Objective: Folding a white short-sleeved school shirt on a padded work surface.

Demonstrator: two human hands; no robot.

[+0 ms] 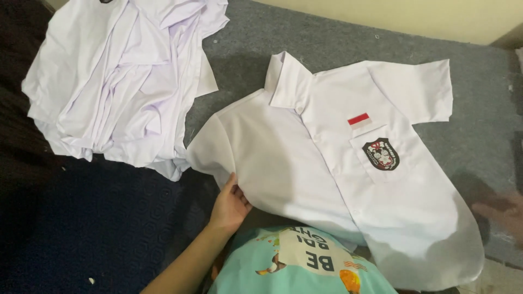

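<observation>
The white shirt under the left hand was smooth, matt cloth; the shirt pile beyond it lay creased on rough grey carpet.

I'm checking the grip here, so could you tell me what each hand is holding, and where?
The left hand touches the white shirt at its side edge, below the sleeve. The blurred right hand holds nothing visible.

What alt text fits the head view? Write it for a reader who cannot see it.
A white short-sleeved shirt with a dark chest badge lies spread flat on a grey cloth surface, the left hand touching its side edge. A heap of crumpled white shirts sits at upper left; the right hand is a blur at the right edge.
</observation>
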